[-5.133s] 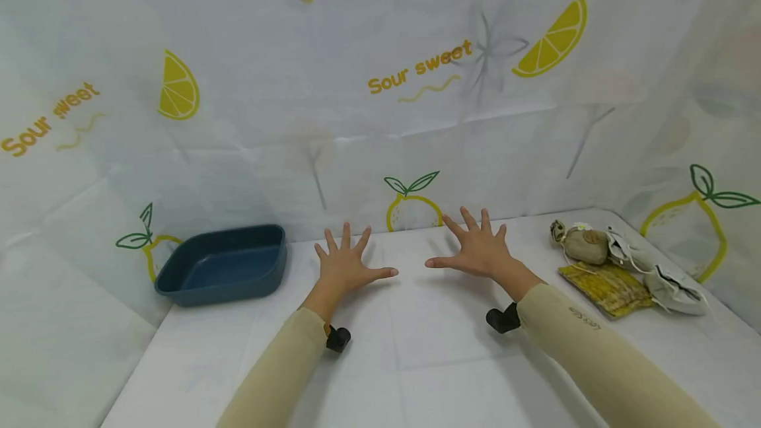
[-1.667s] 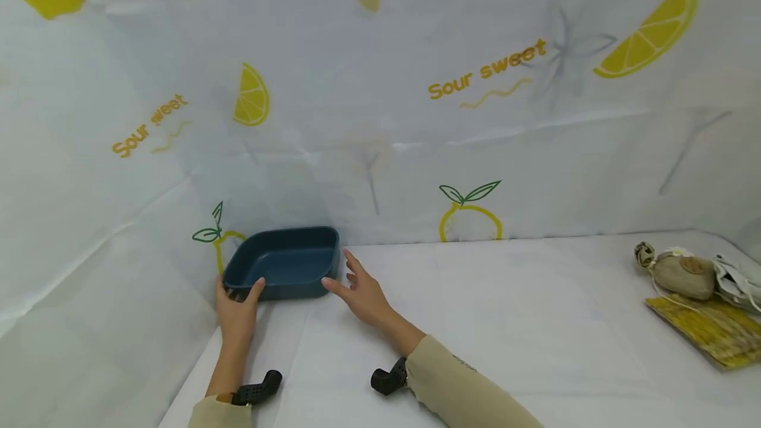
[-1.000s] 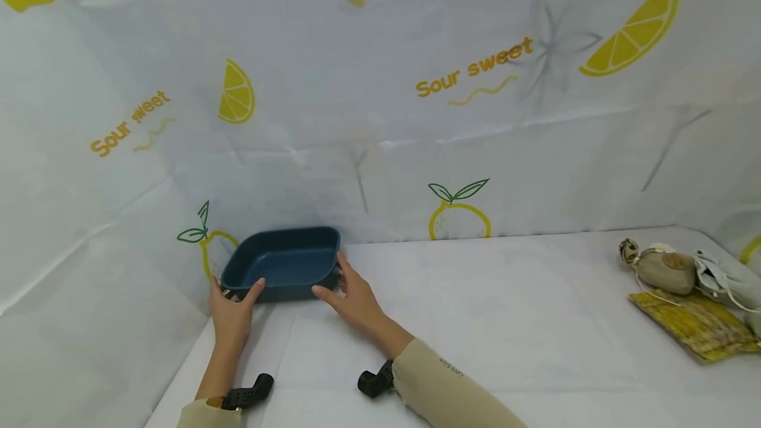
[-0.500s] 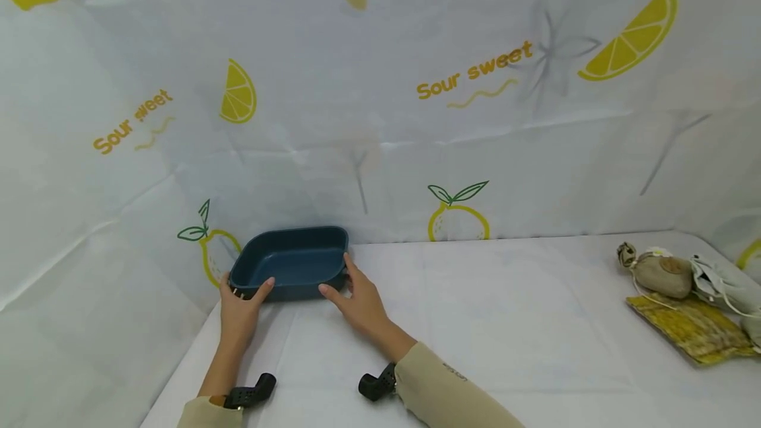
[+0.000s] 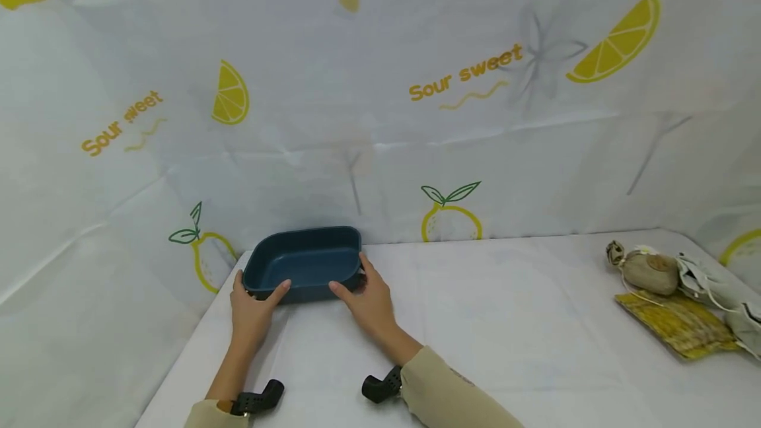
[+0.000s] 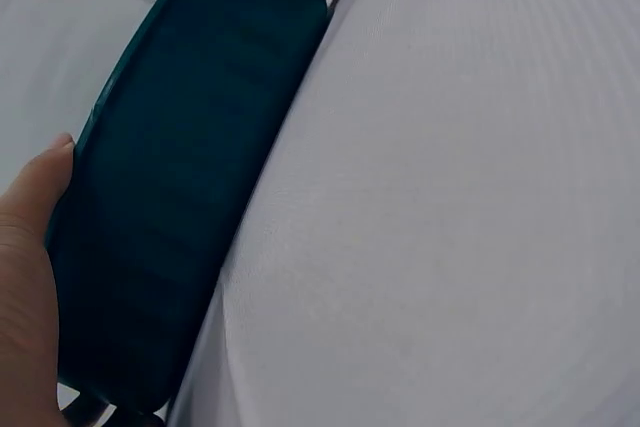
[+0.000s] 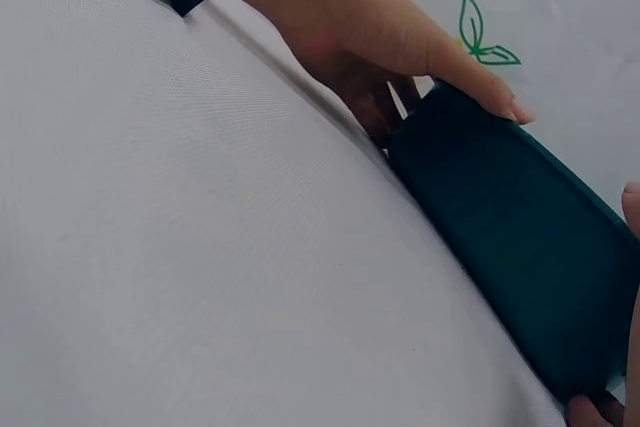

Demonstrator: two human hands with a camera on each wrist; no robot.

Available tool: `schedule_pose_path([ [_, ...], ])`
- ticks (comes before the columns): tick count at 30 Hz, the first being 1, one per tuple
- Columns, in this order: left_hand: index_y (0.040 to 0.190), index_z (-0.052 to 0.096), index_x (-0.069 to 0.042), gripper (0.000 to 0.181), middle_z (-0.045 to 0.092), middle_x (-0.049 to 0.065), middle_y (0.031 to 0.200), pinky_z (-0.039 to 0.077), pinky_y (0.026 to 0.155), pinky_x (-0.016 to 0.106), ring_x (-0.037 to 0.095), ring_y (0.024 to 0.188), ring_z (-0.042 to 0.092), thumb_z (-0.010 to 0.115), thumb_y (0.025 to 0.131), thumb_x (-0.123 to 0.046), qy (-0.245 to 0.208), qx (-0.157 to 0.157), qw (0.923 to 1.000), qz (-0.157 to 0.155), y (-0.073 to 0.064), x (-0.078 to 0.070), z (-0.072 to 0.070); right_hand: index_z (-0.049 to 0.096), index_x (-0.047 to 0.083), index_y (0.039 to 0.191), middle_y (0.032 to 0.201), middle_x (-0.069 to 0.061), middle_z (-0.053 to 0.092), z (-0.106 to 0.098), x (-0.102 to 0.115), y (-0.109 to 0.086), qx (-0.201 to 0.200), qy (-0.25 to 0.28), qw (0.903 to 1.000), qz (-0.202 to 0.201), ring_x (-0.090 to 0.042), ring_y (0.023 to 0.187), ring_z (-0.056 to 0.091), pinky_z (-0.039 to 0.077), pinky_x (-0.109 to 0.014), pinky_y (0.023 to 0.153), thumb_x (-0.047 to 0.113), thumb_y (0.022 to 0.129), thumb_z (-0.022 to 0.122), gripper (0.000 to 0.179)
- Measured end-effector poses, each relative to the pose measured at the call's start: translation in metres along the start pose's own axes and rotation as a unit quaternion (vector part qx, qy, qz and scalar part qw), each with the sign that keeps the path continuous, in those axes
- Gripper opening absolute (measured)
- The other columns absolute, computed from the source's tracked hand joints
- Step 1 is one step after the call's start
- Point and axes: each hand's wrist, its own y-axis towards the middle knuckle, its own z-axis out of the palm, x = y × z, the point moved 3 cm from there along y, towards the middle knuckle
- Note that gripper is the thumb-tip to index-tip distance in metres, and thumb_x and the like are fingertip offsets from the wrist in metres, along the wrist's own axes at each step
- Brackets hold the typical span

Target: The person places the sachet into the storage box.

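Observation:
A dark blue rectangular basin [image 5: 309,293] with rounded corners and nothing visible inside stands near the back wall in the head view. My left hand [image 5: 252,314] grips its front left corner, thumb at the front rim and fingers round the side. At the front right corner, my right hand [image 5: 376,306] grips it the same way. In the left wrist view the left hand's thumb [image 6: 42,182] lies against the basin's wall [image 6: 190,167]. The right wrist view has the left hand [image 7: 350,32] across the basin [image 7: 520,237]. Fingers under or behind the basin are partly hidden.
On the right of the white-covered table [image 5: 505,322] lie a beige drawstring pouch [image 5: 651,273], a yellow patterned flat pouch [image 5: 680,323] and a whitish drawstring pouch [image 5: 707,283]. Another pale pouch [image 5: 746,325] is cut off by the frame. A lemon-printed cloth wall borders the back.
Both hands have reached from the table's middle to the basin and taken hold of it. Over the last half second the basin has shifted right with them.

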Motion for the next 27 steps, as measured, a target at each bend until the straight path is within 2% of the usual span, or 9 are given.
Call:
schedule_pose_path([
  [3,0.163,-0.005,-0.008,0.12,0.011,0.03,0.164,0.03,0.119,0.063,0.048,0.15,0.024,0.076,0.086,-0.052,0.008,0.0,1.0,0.005,-0.001,-0.002,0.005,0.036,0.008,0.157,0.152,-0.017,0.051,-0.005,-0.002,-0.002,-0.014,-0.007,0.9999,-0.004,-0.032,0.123,0.063,0.056,-0.045,0.096,0.043,0.089,0.077,0.087],
  [7,0.161,0.003,-0.005,0.117,0.016,0.03,0.163,0.032,0.119,0.061,0.046,0.15,0.026,0.08,0.084,-0.048,-0.014,-0.005,0.9997,0.018,0.0,-0.005,0.009,0.037,0.01,0.157,0.152,-0.017,0.051,-0.012,-0.003,-0.002,-0.026,0.011,0.9996,0.004,-0.033,0.126,0.062,0.055,-0.046,0.099,0.042,0.088,0.078,0.086],
  [12,0.158,0.005,-0.004,0.115,0.022,0.031,0.162,0.032,0.119,0.058,0.044,0.149,0.03,0.081,0.083,-0.046,-0.039,0.014,0.999,0.016,-0.001,-0.006,0.011,0.038,0.013,0.157,0.152,-0.016,0.051,-0.017,-0.005,-0.002,-0.038,0.037,0.9983,0.023,-0.031,0.128,0.06,0.054,-0.045,0.103,0.038,0.09,0.077,0.082],
  [16,0.158,0.005,-0.007,0.113,0.026,0.032,0.16,0.034,0.118,0.058,0.043,0.147,0.035,0.082,0.083,-0.043,-0.052,0.022,0.9984,0.011,-0.003,-0.01,0.017,0.038,0.012,0.157,0.151,-0.016,0.052,-0.024,-0.007,-0.003,-0.042,0.033,0.9983,0.021,-0.031,0.127,0.061,0.054,-0.045,0.102,0.038,0.09,0.077,0.081],
  [19,0.161,0.002,-0.01,0.116,0.021,0.03,0.163,0.032,0.119,0.06,0.043,0.15,0.03,0.081,0.084,-0.046,-0.038,0.026,0.9989,0.011,-0.005,-0.011,0.022,0.038,0.013,0.157,0.151,-0.016,0.053,-0.029,-0.01,-0.004,-0.044,0.028,0.9983,0.024,-0.031,0.127,0.061,0.054,-0.045,0.102,0.038,0.091,0.076,0.081],
  [23,0.163,0.0,-0.01,0.119,0.012,0.023,0.169,0.023,0.123,0.062,0.042,0.155,0.019,0.079,0.084,-0.049,-0.008,0.032,0.9991,0.028,-0.007,-0.014,0.032,0.039,0.015,0.156,0.15,-0.015,0.054,-0.039,-0.013,-0.005,-0.055,0.019,0.9978,0.031,-0.031,0.126,0.062,0.055,-0.044,0.101,0.039,0.089,0.078,0.081],
  [27,0.164,0.0,-0.009,0.118,0.013,0.021,0.169,0.02,0.124,0.062,0.04,0.156,0.017,0.079,0.084,-0.048,-0.007,0.035,0.9984,0.044,-0.008,-0.018,0.041,0.043,0.013,0.154,0.148,-0.018,0.055,-0.05,-0.015,-0.005,-0.069,0.019,0.997,0.03,-0.032,0.124,0.063,0.056,-0.046,0.099,0.039,0.084,0.083,0.085],
])
